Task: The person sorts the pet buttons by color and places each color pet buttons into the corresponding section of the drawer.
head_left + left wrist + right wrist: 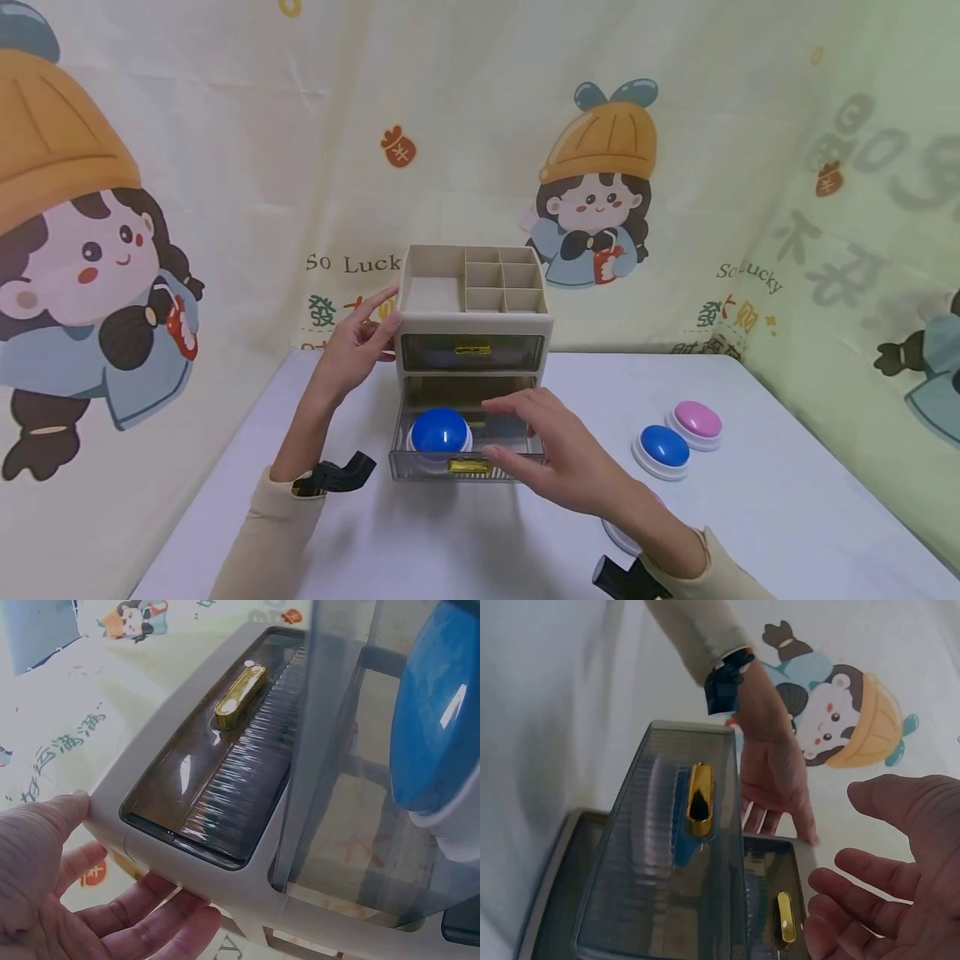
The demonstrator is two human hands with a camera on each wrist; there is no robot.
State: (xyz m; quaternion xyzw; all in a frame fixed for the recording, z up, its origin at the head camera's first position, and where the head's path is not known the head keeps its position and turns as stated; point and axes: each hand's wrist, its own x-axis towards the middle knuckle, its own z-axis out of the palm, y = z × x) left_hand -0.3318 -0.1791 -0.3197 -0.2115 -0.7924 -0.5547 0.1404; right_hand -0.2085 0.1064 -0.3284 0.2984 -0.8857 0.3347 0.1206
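Note:
A cream desktop drawer box (475, 320) stands on the table, its lower clear drawer (408, 469) pulled out. Inside the drawer's left part sits a blue push button (439, 430) with a white base. My left hand (356, 343) touches the box's left side, thumb at the front edge and fingers extended along the side in the left wrist view. Over the drawer's right part hovers my right hand (561, 454), thumb and fingers apart, holding nothing. The upper drawer (431, 353), with a gold handle (241, 696), is closed.
To the right on the white table (780, 500) lie a second blue button (664, 447) and a pink button (697, 419). Another button's white base (619, 537) shows partly beneath the right forearm. Compartments (504, 281) top the box. A printed curtain hangs behind.

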